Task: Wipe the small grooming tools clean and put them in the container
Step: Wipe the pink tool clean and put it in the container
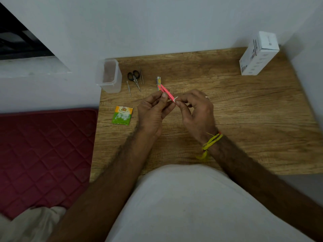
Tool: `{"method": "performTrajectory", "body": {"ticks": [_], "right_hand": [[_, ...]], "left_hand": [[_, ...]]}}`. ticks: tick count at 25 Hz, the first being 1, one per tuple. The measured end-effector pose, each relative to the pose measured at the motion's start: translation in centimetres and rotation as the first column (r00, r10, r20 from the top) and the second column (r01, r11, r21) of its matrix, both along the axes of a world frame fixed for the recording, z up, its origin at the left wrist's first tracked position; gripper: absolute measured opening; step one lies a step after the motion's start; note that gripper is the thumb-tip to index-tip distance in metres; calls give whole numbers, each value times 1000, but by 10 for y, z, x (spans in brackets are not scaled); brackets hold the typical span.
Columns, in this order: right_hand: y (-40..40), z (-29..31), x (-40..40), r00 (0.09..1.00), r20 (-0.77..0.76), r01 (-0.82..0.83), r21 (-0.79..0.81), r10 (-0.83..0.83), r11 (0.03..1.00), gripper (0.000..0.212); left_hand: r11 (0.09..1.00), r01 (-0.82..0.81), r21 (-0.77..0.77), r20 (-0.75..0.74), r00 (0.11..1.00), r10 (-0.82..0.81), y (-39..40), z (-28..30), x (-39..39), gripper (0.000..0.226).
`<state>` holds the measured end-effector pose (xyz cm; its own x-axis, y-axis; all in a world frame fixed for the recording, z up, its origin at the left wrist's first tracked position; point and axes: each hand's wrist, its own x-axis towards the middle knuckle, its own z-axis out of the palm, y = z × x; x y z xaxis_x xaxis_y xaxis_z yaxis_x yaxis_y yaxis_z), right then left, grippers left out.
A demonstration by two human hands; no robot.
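Above the wooden table [227, 119], my left hand [153, 110] holds pink tweezers [166, 91] with their tips pointing up and away. My right hand [195, 110] pinches a small white wipe [175, 99] against the tweezers' near end. A clear plastic container [109, 75] stands open at the table's back left corner. Beside it lie black-handled scissors [134, 77], thin metal tweezers [141, 75], a slim metal tool [129, 87] and a nail clipper [158, 80].
A green and orange sachet [122, 115] lies left of my left hand. A white box [257, 55] stands at the back right by the wall. A red quilted mat [43, 154] borders the table on the left.
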<state>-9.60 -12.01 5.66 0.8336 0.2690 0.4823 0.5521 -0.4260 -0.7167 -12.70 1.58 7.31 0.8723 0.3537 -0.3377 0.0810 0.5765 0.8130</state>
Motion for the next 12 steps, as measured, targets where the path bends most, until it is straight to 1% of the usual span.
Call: {"method": "performTrajectory", "body": {"ticks": [2, 4, 7, 12], "right_hand": [[-1, -1, 0, 1000, 23, 0, -31, 1, 1000, 8], [0, 1, -1, 1000, 15, 24, -18, -24, 1000, 8], [1, 3, 3, 999, 40, -2, -25, 3, 1000, 7], [1, 5, 3, 999, 52, 15, -18, -15, 1000, 6]], "left_hand": [[1000, 9, 9, -3, 1000, -9, 0, 0, 0, 8], [1000, 17, 18, 4, 1000, -17, 1, -1, 0, 7], [999, 10, 31, -3, 1000, -10, -1, -2, 1, 7], [999, 15, 34, -15, 1000, -15, -3, -1, 2, 7]]}}
